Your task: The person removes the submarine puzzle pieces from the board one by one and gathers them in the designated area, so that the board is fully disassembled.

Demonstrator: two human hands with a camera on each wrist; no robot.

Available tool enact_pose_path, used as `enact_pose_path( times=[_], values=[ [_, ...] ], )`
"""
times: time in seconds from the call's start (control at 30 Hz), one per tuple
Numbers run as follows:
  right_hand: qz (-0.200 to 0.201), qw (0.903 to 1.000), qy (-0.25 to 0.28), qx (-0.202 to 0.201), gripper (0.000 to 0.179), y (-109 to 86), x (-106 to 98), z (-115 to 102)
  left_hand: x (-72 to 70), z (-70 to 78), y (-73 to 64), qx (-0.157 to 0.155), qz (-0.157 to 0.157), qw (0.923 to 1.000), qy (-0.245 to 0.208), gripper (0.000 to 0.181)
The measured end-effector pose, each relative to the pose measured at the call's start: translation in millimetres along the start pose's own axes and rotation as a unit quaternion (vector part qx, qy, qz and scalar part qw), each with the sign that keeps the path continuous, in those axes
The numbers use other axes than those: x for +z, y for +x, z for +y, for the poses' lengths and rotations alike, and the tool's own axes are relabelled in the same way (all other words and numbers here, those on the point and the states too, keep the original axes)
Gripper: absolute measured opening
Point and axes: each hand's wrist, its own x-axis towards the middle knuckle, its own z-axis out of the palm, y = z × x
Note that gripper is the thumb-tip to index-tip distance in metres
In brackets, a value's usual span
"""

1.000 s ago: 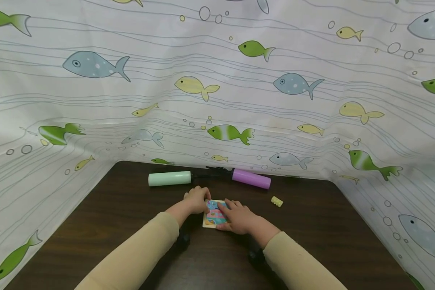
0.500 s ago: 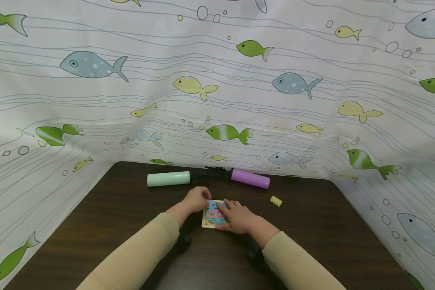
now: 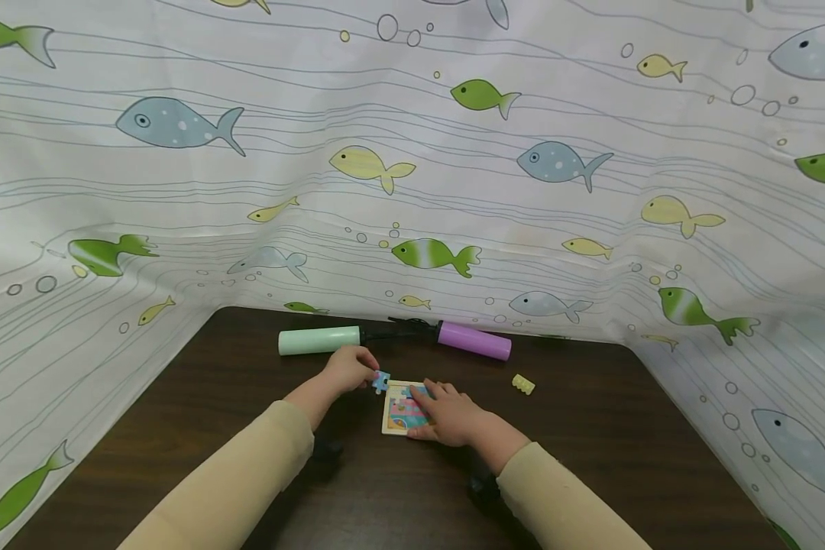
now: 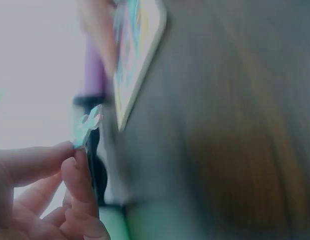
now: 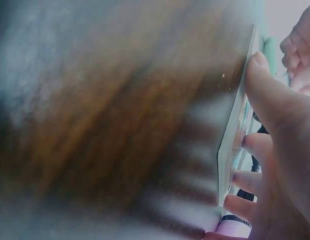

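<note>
Between thumb and fingertips, my left hand [image 3: 347, 370] pinches a light blue jigsaw piece [image 3: 381, 381] just off the upper left corner of a small wood-framed jigsaw puzzle [image 3: 395, 422]. The piece's knobbed edge shows in the left wrist view, with the thumb and index finger at its base. My right hand [image 3: 454, 416] rests with spread fingers on the right side of the puzzle, hiding part of its pink, blue and orange picture. In the right wrist view, the thumb [image 5: 262, 80] lies along the frame's edge. A pale gap shows at the puzzle's upper left.
Behind the hands lie a mint green cylinder [image 3: 319, 340] and a purple cylinder [image 3: 474, 341], with black parts between them. A small pale yellow bumpy piece [image 3: 523, 384] lies to the right on the dark wooden table [image 3: 385, 496]. Fish-printed white sheeting [image 3: 412, 206] surrounds the table.
My left hand has moved left, away from the puzzle's upper left corner, taking the blue jigsaw piece out of the frame. The right hand stays on the puzzle.
</note>
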Motion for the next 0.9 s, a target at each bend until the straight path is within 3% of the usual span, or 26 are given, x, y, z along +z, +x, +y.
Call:
enact_pose_path(
  times=[0.2,0.47,0.6,0.73,0.9],
  values=[
    [-0.001,1.0,-0.007,0.001,0.082,-1.2,0.9,-0.1,-51.7,-23.8,-12.7,0.008,0.01,0.9999,-0.001,0.004],
    [0.005,1.0,-0.006,-0.002,0.082,-3.9,-1.7,-0.1,-112.1,-63.4,-28.3,-0.039,0.034,0.9986,0.01,0.009],
    [0.004,1.0,-0.006,-0.004,0.082,-3.1,-1.0,0.4,-127.9,-79.9,-32.1,-0.073,0.046,0.9961,0.018,0.011],
    [0.003,1.0,-0.007,-0.005,0.082,-2.0,0.2,0.3,-135.0,-92.8,-33.3,-0.105,0.049,0.9931,0.019,0.01],
    [0.004,0.9999,-0.01,-0.006,0.083,-0.6,1.4,0.5,-138.1,-101.4,-31.5,-0.112,0.053,0.9921,0.018,0.013]
  ],
)
